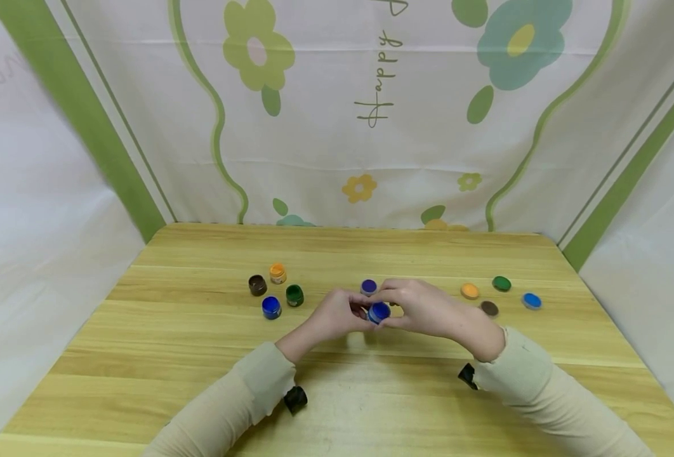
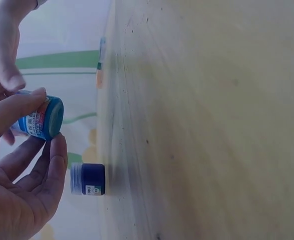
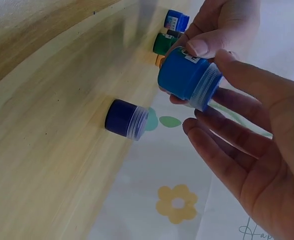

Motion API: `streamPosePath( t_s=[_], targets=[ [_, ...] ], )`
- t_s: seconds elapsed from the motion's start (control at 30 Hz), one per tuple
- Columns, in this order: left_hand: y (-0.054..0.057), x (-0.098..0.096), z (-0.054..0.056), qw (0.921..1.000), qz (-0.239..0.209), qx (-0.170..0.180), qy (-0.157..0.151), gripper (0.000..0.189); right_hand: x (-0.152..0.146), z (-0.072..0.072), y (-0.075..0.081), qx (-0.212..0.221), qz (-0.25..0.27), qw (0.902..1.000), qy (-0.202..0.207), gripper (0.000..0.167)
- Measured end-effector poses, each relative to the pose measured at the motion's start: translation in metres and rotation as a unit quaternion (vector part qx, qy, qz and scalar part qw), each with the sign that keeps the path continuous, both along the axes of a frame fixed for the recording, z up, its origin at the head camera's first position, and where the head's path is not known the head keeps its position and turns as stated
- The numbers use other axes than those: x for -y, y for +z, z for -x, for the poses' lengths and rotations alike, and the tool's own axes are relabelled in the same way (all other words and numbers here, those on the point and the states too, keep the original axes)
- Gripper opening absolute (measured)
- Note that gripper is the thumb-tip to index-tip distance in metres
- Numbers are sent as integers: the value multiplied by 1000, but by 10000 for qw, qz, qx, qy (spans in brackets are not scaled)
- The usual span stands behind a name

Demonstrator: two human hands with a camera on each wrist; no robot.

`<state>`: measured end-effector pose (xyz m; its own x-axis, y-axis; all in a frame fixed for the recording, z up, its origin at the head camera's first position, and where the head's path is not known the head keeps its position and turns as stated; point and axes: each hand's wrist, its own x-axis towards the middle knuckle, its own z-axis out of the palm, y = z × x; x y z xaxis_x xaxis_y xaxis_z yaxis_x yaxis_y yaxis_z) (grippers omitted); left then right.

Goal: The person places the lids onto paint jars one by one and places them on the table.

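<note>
A blue paint jar [image 3: 181, 75] with a clear ribbed lid [image 3: 205, 89] is held above the table, tilted. My left hand [image 1: 337, 314] grips its body between thumb and fingers; in the left wrist view, the jar's label and base [image 2: 56, 118] show. At the lid end, my right hand [image 1: 428, 309] has its thumb on one side and fingertips on the other, pinching the lid's rim. Just beyond the hands, a violet paint jar [image 1: 369, 287] stands upright on the table with its clear lid on.
To the left stand uncovered paint jars: brown [image 1: 257, 285], orange [image 1: 278, 274], green [image 1: 294, 296] and blue [image 1: 271, 308]. Loose lids lie to the right: orange [image 1: 469, 291], green [image 1: 501, 284], brown [image 1: 488, 309] and blue [image 1: 532, 301]. A printed curtain [image 1: 314, 139] hangs behind the wooden table [image 1: 371, 406].
</note>
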<state>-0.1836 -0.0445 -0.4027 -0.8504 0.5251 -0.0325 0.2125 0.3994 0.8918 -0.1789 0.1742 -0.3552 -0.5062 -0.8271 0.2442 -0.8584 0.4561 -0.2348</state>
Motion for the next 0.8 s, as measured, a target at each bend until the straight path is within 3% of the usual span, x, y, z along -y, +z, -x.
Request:
streamPosePath(
  t_s=[0.17,0.33,0.6,0.8],
  targets=[
    [-1,0,0,10000,54,-29,47,38,-1,-1,1,16,-55,10000,60,40],
    [0,-1,-1,9999,46,-115,52,41,0,-2,1,39,-207,9997,-145,35],
    [0,-1,-3,9997,168,-148,101,40,-2,-4,5,169,-238,9995,-138,42],
    [0,-3,-3,9997,124,-192,48,39,-2,-4,4,148,-183,9993,-289,32]
  ],
)
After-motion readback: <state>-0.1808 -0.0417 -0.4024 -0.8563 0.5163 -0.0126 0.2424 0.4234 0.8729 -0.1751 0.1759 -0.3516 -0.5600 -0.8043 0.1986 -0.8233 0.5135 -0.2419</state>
